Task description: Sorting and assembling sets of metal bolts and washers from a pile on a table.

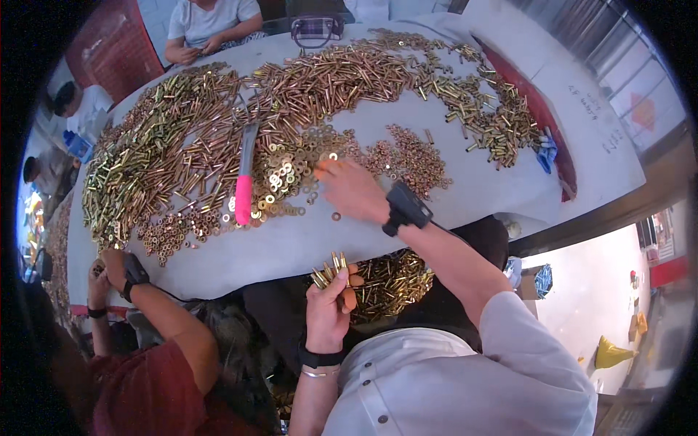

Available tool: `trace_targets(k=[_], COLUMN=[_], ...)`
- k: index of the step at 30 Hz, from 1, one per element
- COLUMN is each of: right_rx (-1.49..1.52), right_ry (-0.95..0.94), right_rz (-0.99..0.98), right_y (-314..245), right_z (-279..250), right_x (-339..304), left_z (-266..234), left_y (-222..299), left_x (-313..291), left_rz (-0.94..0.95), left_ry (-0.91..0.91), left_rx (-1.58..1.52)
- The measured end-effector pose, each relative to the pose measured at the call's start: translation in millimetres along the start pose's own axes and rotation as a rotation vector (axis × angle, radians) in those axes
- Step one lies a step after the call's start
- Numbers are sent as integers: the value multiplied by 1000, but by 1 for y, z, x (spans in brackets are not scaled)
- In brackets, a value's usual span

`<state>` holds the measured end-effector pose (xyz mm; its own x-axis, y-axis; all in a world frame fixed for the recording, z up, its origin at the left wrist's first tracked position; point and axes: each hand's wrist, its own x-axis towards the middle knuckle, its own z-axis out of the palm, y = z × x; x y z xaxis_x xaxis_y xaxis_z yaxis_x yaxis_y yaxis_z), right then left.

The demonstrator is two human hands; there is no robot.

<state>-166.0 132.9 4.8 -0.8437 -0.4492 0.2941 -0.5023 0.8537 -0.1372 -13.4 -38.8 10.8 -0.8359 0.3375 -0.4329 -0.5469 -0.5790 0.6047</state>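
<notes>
My left hand [331,309] is closed around several gold-coloured anchor bolts [331,269], which stick up between thumb and fingers above my lap. My right hand [354,190] reaches over the table into a pile of flat washers [287,171]. Its fingers, with orange finger covers, are drawn together at the pile's edge; anything between the fingertips is hidden. To the right of that hand lies a heap of small copper-coloured nuts [411,156]. Below the table edge, many finished-looking gold bolts [392,283] fill a container or lap space beside my left hand.
Long copper-coloured bolts [334,76] and gold sleeves [502,120] lie heaped on the pale tabletop [305,251]. A pink-handled tool [243,196] rests among them. A co-worker's hands [109,272] work at the left corner; another person [214,29] sits across, near a plaid bag [316,30].
</notes>
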Motion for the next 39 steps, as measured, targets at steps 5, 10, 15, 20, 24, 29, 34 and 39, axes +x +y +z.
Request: trace_targets(k=[5,10,15,20,24,29,34,39], right_rx=[131,256,41,-106,-53,318,180,16], right_ry=[15,179,177,167,89,418,344,245], right_rz=[-28,199,156,131,123,354,295,200], right_y=[-8,-1,1,0,-6,2,8,12], right_z=[-27,-54,-54,-46,-45,-63,-69,-59], right_x=[-62,-105,-115,-104,-117,-133,-128,-104], left_z=[0,3,9,14,15,16,19,21], left_y=[-3,-6,-10,-14,-16,-22,-24,-23], left_x=[1,1,1,-3,-5,-3,-2,-4], left_rz=[-19,-23,-37,-53,-67,-72,-80,-73], left_ry=[-3,-26,-28,-27,-29,-42,-63,-57], left_rx=[-38,-40,11,-14,-4,-7,29,63])
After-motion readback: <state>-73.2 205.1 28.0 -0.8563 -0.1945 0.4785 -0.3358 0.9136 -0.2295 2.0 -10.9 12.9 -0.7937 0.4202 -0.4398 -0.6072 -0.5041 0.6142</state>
